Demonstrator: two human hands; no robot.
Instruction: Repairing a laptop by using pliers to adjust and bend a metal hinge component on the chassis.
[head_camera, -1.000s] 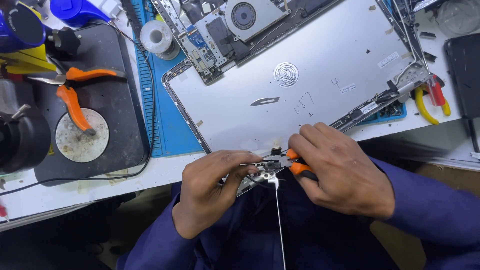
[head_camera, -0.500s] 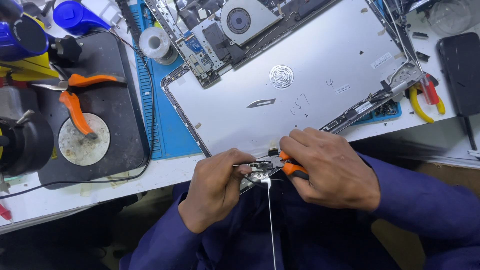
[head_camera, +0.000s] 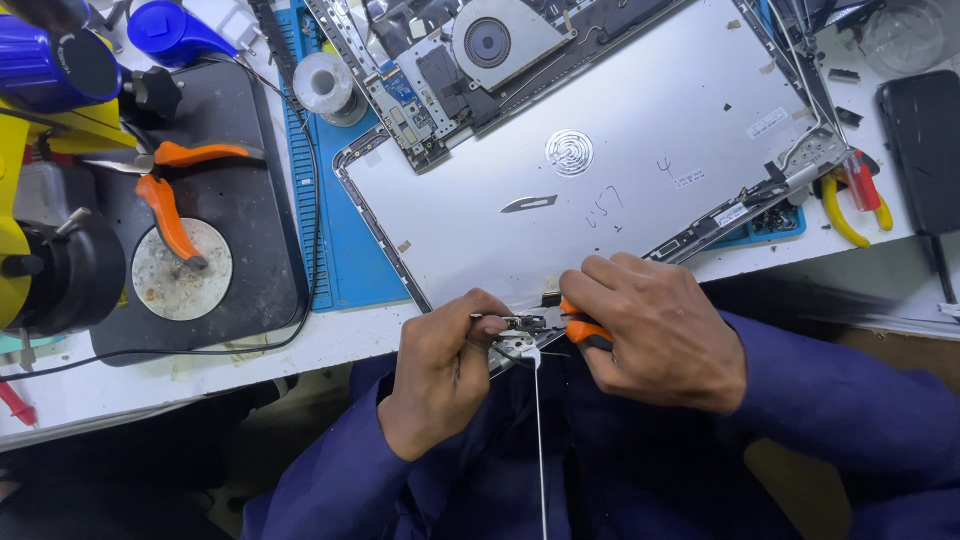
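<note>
While the left hand (head_camera: 440, 360) is pinching a small metal hinge part (head_camera: 515, 325) at the bench edge, the right hand (head_camera: 655, 330) is gripping orange-handled pliers (head_camera: 570, 325) on it; light, stiff, likely slippery, best held by its flat sides.

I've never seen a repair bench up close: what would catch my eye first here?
Likely the big silver laptop lid lying across the blue mat. At its near edge, the right hand grips orange-handled pliers, and the left hand steadies a small metal part. At far left stands a yellow and blue machine.
</note>
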